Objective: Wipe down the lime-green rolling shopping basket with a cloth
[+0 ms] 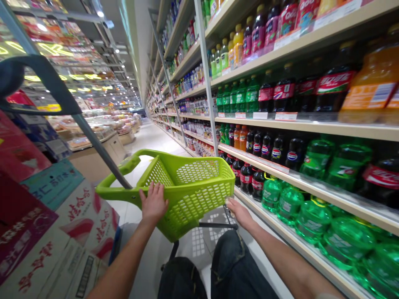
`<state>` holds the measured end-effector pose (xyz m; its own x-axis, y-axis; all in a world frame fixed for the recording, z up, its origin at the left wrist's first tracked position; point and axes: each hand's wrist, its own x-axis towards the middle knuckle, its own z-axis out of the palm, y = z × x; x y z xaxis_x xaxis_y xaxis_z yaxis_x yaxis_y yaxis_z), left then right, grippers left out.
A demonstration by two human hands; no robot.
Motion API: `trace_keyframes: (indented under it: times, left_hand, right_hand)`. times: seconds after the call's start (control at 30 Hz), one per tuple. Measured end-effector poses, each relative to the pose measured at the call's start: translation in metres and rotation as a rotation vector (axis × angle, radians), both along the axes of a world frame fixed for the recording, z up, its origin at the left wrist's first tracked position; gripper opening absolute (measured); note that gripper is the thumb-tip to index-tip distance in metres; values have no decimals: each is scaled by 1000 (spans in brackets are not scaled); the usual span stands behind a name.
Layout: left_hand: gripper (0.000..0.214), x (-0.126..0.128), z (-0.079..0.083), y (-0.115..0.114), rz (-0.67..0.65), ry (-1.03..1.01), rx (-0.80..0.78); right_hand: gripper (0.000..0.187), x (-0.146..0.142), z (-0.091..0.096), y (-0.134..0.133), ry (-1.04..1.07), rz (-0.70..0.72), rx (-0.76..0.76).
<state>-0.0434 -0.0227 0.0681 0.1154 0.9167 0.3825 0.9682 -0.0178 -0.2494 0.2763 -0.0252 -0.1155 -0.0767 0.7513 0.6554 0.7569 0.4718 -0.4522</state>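
A lime-green plastic shopping cart (199, 199) with perforated walls stands close in front of my knees. My left hand (154, 202) is on its near side, with the fingers over the upper rim and the thumb spread to the left. At the cart's right end, my right hand (236, 211) is closed by the lower corner, near the thin metal frame. Its fingertips are partly hidden. The basket holds a green divider (157, 171) and no goods that I can see. A grey pole rises from the cart to a dark handle (40, 83) at upper left.
Along the right runs a long shelf unit (305, 122) of drinks, with large green soda bottles (314, 218) on its lowest level. Stacked cartons (84, 216) stand close on the left. A pale tiled aisle (151, 135) stretches ahead past display counters (96, 145).
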Motion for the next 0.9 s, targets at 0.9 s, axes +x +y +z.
trace_keyframes:
  times: [0.9]
  left_hand:
    - [57,109,-46,-28,-251,-1570,-145]
  right_hand:
    - [35,-70,98,-36,316,395,22]
